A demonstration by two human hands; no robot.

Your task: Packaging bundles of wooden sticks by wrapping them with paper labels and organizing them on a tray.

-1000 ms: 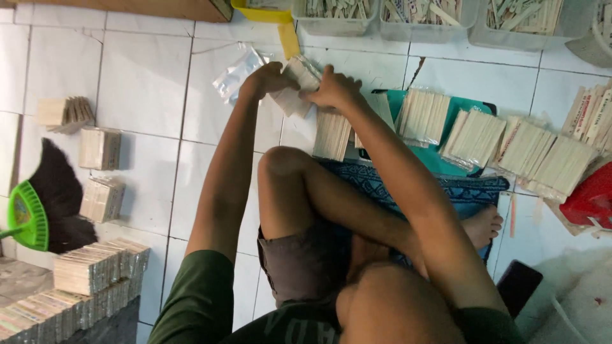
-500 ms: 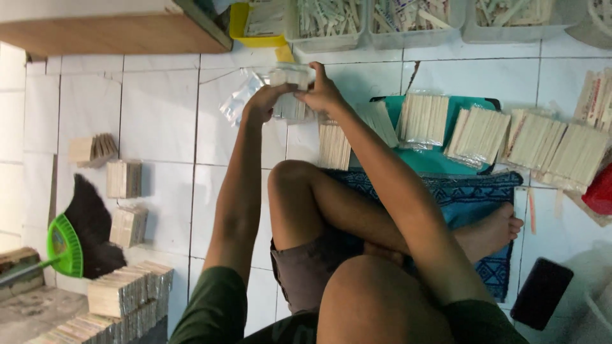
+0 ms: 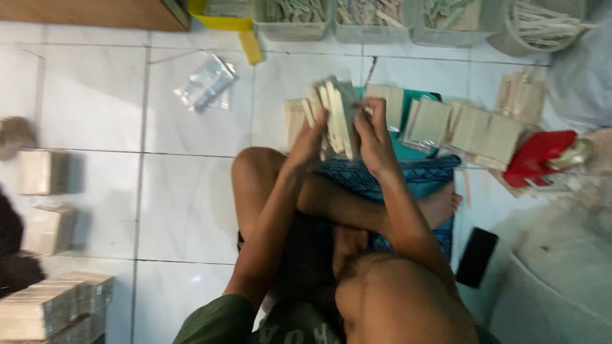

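While the person sits cross-legged on the white tiled floor (image 3: 191,197), the left hand (image 3: 311,137) and right hand (image 3: 375,130) both clasp a fanned bundle of flat wooden sticks (image 3: 336,114), raised above the blue mat (image 3: 382,178). Stick stacks (image 3: 468,127) lie right; a clear plastic bag (image 3: 205,83) lies far left.

A single head-worn camera is looking steeply down from close above at the sitter's raised hands, crossed legs and white tiled floor (image 3: 191,210)
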